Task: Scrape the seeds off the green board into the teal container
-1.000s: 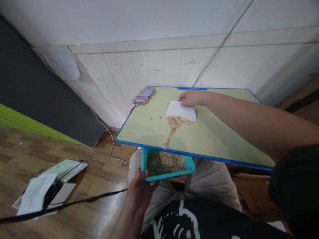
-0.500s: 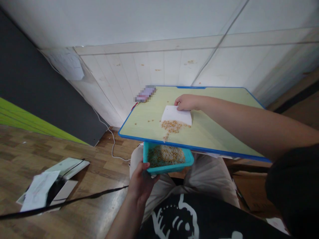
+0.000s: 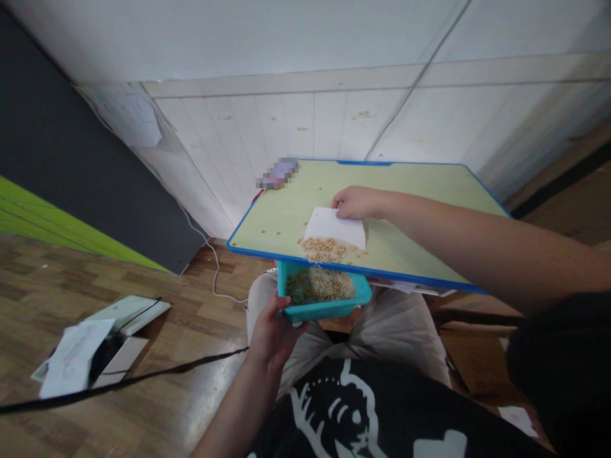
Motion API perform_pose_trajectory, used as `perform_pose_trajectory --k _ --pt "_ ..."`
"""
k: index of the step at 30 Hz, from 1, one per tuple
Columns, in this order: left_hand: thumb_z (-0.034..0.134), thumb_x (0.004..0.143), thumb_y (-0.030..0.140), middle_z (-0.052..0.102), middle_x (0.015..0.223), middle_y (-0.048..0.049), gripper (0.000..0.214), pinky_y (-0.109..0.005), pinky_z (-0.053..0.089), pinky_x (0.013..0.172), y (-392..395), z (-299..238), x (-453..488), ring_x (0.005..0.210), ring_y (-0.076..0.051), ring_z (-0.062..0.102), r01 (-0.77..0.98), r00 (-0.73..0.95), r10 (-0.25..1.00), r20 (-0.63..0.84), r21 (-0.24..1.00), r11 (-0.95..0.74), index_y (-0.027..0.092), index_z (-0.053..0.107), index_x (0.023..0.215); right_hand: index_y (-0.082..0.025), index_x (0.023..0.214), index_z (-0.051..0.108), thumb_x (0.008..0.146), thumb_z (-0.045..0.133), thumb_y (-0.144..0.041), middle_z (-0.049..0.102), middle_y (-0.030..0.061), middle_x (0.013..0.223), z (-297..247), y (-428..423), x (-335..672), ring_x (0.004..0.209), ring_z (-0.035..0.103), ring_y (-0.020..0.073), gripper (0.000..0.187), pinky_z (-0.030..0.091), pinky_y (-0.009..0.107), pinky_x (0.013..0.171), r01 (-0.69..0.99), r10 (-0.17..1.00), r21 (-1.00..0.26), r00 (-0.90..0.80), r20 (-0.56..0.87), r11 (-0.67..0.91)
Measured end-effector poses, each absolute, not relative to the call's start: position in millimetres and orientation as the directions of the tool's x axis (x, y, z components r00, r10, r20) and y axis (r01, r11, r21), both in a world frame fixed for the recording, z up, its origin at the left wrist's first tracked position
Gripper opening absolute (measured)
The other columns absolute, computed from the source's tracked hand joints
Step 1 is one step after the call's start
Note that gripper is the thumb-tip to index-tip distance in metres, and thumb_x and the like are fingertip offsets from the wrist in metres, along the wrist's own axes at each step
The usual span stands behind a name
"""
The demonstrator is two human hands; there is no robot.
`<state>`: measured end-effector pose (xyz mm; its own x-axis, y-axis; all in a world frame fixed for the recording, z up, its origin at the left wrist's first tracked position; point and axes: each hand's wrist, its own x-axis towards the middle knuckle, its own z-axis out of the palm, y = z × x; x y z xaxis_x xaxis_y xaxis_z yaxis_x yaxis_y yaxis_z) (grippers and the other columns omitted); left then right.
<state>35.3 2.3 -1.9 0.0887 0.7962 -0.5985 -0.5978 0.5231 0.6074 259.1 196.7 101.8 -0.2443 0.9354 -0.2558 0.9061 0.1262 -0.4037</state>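
My left hand [image 3: 273, 332] grips the near left corner of a teal tray [image 3: 329, 308], held just under the front edge of a pale green table with a blue rim [image 3: 420, 191]. The tray holds a layer of yellow beans [image 3: 319, 285]. My right hand [image 3: 356, 202] is closed on the top edge of a white card [image 3: 334, 226] standing on the tabletop. A pile of yellow beans [image 3: 324, 248] lies against the card's front, right at the table's edge above the tray. A few stray beans are scattered to the left of the pile.
A blurred purple object [image 3: 279, 173] lies at the table's far left corner. A white panelled wall stands behind. On the wooden floor at left are a white box with papers [image 3: 90, 346], a black cable [image 3: 143, 378] and a white cord [image 3: 212, 267].
My right hand has dragged the card and the bean pile toward the table's front edge. The trail of beans has shortened, and the tray sits closer under the edge.
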Motion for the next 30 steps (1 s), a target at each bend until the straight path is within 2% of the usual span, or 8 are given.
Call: perform_pose_trajectory --k 6,12,18,26,30 --pt "0.071 0.066 0.025 0.073 0.108 -0.0056 0.046 -0.036 0.052 0.070 4 -4 39 0.088 -0.024 0.066 -0.611 0.092 0.806 -0.584 0.606 0.509 0.027 0.066 0.112 -0.019 0.105 0.077 0.078 0.068 -0.013 0.078 0.0060 0.102 104 187 257 0.086 0.067 0.0178 0.030 0.046 0.024 0.066 0.897 0.927 -0.424 -0.256 -0.272 0.124" --pt "0.071 0.065 0.024 0.072 0.107 -0.0052 0.048 -0.036 0.051 0.070 5 -5 40 0.086 -0.023 0.065 -0.605 0.089 0.810 -0.579 0.615 0.506 0.027 0.065 0.112 -0.018 0.106 0.077 0.075 0.066 -0.010 0.077 0.0063 0.095 112 175 252 0.084 0.067 0.0188 0.033 0.046 0.026 0.065 0.885 0.919 -0.434 -0.298 -0.259 0.165" --pt "0.071 0.065 0.026 0.072 0.103 -0.0047 0.047 -0.035 0.049 0.069 5 -7 40 0.082 -0.022 0.064 -0.596 0.100 0.816 -0.569 0.623 0.507 0.028 0.065 0.112 -0.019 0.104 0.076 0.078 0.067 -0.011 0.075 0.0052 0.092 122 160 248 0.077 0.064 0.0161 0.028 0.043 0.025 0.064 0.878 0.914 -0.432 -0.331 -0.234 0.208" --pt "0.071 0.063 0.026 0.072 0.104 -0.0046 0.052 -0.035 0.049 0.069 7 -7 42 0.083 -0.022 0.064 -0.592 0.097 0.817 -0.568 0.627 0.506 0.029 0.066 0.115 -0.018 0.100 0.074 0.078 0.065 -0.011 0.074 0.0037 0.088 135 145 243 0.081 0.064 0.0165 0.025 0.043 0.025 0.070 0.854 0.890 -0.399 -0.426 -0.164 0.335" --pt "0.070 0.062 0.025 0.072 0.100 -0.0036 0.050 -0.035 0.050 0.068 7 -4 44 0.080 -0.021 0.063 -0.600 0.063 0.818 -0.572 0.633 0.489 0.029 0.066 0.112 -0.017 0.104 0.073 0.081 0.065 -0.012 0.073 0.0054 0.093 149 148 250 0.085 0.064 0.0178 0.025 0.044 0.027 0.073 0.861 0.916 -0.390 -0.390 -0.095 0.326"
